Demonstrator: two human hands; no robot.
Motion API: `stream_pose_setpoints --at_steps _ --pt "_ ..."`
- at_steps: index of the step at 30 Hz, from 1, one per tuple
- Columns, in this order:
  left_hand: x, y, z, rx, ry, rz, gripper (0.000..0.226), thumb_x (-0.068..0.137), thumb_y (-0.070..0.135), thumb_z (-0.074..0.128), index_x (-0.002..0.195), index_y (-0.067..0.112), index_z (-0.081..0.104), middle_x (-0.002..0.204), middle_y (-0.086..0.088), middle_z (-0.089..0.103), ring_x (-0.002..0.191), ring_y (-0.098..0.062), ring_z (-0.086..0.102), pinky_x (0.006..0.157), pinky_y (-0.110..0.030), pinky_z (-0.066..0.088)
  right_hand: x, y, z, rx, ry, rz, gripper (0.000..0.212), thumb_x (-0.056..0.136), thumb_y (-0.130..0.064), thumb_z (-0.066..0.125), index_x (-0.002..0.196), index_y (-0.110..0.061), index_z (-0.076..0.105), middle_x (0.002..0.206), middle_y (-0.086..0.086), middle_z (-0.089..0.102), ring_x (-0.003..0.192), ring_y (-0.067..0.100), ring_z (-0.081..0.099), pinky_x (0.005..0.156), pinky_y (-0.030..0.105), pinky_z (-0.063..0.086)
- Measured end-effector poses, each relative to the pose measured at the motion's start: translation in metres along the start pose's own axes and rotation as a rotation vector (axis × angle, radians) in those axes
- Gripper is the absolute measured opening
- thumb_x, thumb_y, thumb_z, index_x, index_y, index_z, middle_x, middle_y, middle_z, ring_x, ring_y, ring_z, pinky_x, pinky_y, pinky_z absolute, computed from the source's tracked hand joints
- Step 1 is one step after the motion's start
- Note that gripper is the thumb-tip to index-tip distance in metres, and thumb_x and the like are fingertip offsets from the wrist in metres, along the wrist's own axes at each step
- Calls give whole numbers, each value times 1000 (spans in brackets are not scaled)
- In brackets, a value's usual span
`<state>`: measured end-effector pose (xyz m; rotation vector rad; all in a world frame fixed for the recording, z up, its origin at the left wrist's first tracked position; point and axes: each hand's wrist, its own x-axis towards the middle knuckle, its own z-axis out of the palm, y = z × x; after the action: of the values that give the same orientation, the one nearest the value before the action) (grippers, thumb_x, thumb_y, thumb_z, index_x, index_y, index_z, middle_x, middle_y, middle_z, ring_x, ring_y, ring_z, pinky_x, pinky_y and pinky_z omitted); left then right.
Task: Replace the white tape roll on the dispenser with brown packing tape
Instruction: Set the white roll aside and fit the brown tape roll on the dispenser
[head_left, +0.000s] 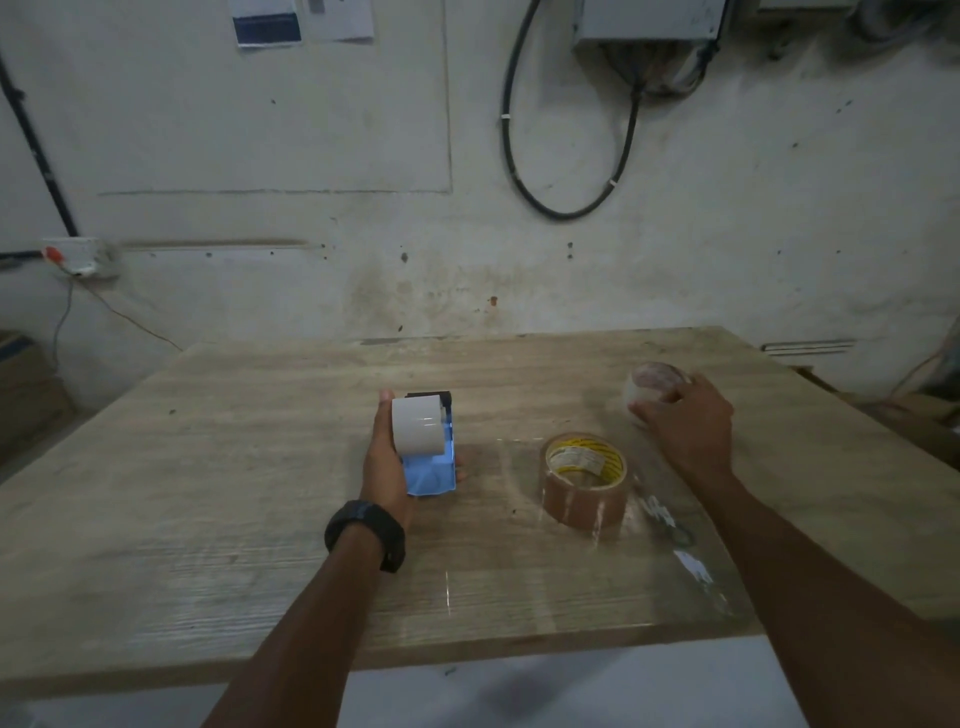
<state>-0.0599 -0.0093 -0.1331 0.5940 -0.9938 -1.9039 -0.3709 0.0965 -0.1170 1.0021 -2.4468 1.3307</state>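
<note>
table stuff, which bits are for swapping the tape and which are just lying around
For the job:
- blue dispenser, held in the left hand
- white tape roll on it
- brown packing tape lying flat on the table

Lying about:
- pale tape roll under the right hand
- clear plastic wrap

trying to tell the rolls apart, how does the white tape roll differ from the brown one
The white roll sits mounted on the blue dispenser, held in the left hand; the brown roll lies loose on the table, untouched. The white roll stands on edge showing its plain outer band; the brown roll lies flat, showing its core with a yellow label. Both are wide packing-style tape rolls.
</note>
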Motion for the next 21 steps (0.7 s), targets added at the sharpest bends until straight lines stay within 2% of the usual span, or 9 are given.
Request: stream_pose_setpoints --at_steps 3,5,8,12,16,18,21 --pt "-2 1 1 9 2 4 66 91 69 35 98 12 69 80 -12 70 61 -23 67 56 -34 59 -4 8 5 -21 -61 -9 47 68 -37 81 104 -8 73 108 12 64 98 29 64 81 29 48" --pt "-4 2 3 13 7 -7 66 89 70 37 99 12 68 81 -12 70 62 -23 67 57 -34 59 -5 15 10 -54 -73 -68 50 71 -40 77 115 -16 71 114 8 60 102 27 64 86 29 49" --pt "-4 2 3 10 19 -15 69 81 73 44 105 12 66 86 -12 67 65 -23 65 59 -34 59 -8 21 12 -101 -72 -139 47 73 -42 71 117 -25 69 121 2 55 103 23 64 89 31 51" --pt "-4 2 4 23 41 -1 68 79 73 44 104 13 67 89 -12 66 70 -25 64 63 -35 59 -7 26 13 -139 -100 -157 51 72 -48 66 117 -24 67 127 1 54 106 22 62 91 35 53" --pt "-8 4 9 11 64 15 65 92 68 35 92 15 72 83 -12 69 65 -26 64 56 -34 59 -4 30 14 -161 -118 -136 65 70 -60 54 125 -26 61 132 1 54 115 24 58 97 37 50" --pt "-10 5 11 -24 42 22 68 95 65 32 80 16 78 75 -10 71 58 -22 66 53 -33 58 -8 22 10 -137 -53 -121 61 78 -60 55 125 -22 59 132 6 56 115 31 57 96 44 50" --pt "-10 5 12 -65 6 26 72 96 63 30 71 19 80 69 -8 70 53 -19 66 50 -31 57 -16 5 -2 -73 131 -121 41 90 -44 58 119 -15 59 124 13 62 111 38 57 94 50 46"
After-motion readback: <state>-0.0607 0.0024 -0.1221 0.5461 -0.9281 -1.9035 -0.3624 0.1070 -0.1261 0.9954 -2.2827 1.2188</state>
